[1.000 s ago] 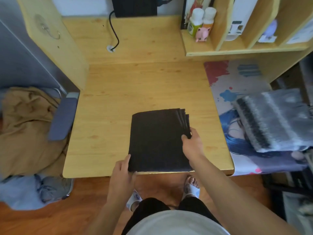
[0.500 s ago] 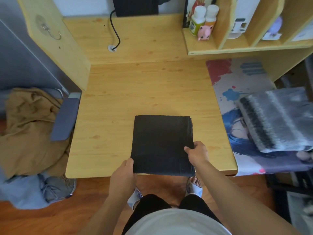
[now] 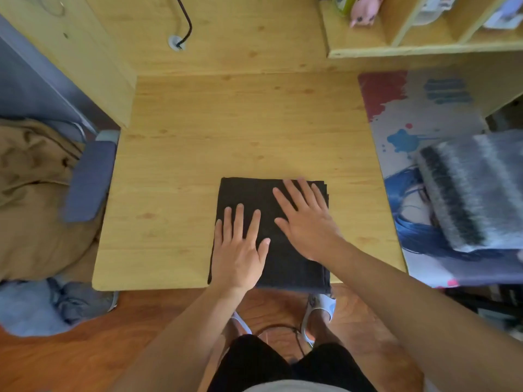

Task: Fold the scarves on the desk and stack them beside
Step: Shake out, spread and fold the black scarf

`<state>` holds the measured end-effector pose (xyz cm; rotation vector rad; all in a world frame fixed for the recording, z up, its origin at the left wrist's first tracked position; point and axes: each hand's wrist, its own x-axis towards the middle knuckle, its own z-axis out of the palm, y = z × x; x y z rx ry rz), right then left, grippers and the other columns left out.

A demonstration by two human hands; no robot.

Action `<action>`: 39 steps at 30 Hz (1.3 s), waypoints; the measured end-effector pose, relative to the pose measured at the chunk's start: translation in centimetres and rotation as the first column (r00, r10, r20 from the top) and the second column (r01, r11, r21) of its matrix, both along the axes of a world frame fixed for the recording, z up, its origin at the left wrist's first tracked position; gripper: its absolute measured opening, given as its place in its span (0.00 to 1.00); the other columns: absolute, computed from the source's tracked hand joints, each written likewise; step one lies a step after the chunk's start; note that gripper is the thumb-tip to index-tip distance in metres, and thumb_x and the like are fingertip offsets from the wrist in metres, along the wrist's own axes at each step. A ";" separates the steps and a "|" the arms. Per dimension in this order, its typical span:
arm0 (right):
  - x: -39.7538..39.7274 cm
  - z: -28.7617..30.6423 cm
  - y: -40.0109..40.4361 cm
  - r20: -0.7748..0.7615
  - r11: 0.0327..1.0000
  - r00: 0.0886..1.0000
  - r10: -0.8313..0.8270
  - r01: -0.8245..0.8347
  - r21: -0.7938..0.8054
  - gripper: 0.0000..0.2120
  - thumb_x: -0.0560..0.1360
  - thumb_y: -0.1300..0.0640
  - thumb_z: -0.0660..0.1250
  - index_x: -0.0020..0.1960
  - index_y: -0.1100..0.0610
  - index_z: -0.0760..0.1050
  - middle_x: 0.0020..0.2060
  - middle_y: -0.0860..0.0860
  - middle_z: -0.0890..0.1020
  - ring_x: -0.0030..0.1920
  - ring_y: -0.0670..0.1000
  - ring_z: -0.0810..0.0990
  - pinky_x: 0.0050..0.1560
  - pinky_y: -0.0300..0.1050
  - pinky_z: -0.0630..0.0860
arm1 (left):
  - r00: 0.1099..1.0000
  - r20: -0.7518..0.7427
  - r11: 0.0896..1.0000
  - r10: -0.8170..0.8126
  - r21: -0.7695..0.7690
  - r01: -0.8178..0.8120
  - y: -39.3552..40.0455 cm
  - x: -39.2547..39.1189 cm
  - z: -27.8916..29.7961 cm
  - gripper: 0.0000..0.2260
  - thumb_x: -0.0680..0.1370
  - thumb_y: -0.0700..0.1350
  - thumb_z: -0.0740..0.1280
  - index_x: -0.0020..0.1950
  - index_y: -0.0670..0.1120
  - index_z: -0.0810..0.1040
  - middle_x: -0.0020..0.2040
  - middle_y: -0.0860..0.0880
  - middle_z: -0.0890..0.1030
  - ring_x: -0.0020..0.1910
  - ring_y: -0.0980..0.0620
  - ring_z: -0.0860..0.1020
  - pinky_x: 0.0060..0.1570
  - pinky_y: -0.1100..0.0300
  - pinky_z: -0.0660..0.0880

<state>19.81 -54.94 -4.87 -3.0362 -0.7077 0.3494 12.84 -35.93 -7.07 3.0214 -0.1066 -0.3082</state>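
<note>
A black scarf (image 3: 249, 193), folded into a square of several layers, lies on the wooden desk (image 3: 226, 131) at its near edge. My left hand (image 3: 239, 250) presses flat on the scarf's near left part, fingers straight. My right hand (image 3: 305, 219) lies flat on its right half, fingers spread toward the far right corner. A folded grey scarf (image 3: 475, 188) with a dark stripe rests to the right on a printed desk mat (image 3: 402, 114).
A wooden shelf unit (image 3: 424, 46) with a pink figurine (image 3: 365, 12) stands at the back right. A black cable (image 3: 185, 21) runs into a hole at the back. A chair armrest (image 3: 87, 179) and brown cloth (image 3: 31, 193) sit left of the desk.
Both hands let go of the scarf's near edge and right side and now lie flat on top of it. The layers lie flatter and the view has moved closer.
</note>
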 end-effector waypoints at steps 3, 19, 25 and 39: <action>1.8 -2.4 -3.0 -0.114 0.995 0.990 -0.087 0.081 -0.058 0.32 0.83 0.35 0.38 0.83 0.48 0.41 0.82 0.52 0.45 0.81 0.60 0.40 0.80 0.62 0.45 | 1.000 0.021 0.999 -0.015 0.032 0.014 0.4 -0.6 -1.3 0.29 0.85 0.62 0.49 0.84 0.52 0.54 0.83 0.41 0.54 0.82 0.37 0.49 0.80 0.40 0.51; -10.1 2.8 -2.5 -0.339 0.761 0.712 -0.614 0.649 -0.015 0.27 0.83 0.42 0.54 0.79 0.51 0.59 0.66 0.54 0.71 0.66 0.56 0.71 0.64 0.53 0.72 | 0.857 -0.148 0.810 0.493 -0.281 -0.515 1.2 1.0 4.4 0.35 0.82 0.59 0.62 0.83 0.49 0.49 0.79 0.40 0.59 0.77 0.38 0.62 0.71 0.43 0.67; -10.8 2.3 -3.4 -0.538 0.318 0.335 -0.773 0.939 0.128 0.25 0.80 0.46 0.62 0.73 0.56 0.67 0.64 0.56 0.74 0.66 0.59 0.72 0.65 0.56 0.72 | 0.683 -0.451 0.424 0.574 -0.550 -0.719 -0.9 -5.8 3.5 0.28 0.81 0.52 0.68 0.78 0.49 0.64 0.70 0.47 0.69 0.68 0.44 0.72 0.69 0.44 0.73; -9.8 7.5 -2.1 -0.974 -0.470 -0.027 -0.225 0.879 0.084 0.09 0.75 0.63 0.68 0.55 0.62 0.79 0.49 0.60 0.83 0.50 0.58 0.82 0.47 0.51 0.79 | 0.207 -0.959 -0.484 0.195 -0.278 -0.829 0.7 -1.5 9.3 0.10 0.80 0.36 0.69 0.60 0.35 0.77 0.60 0.37 0.81 0.57 0.40 0.81 0.60 0.48 0.78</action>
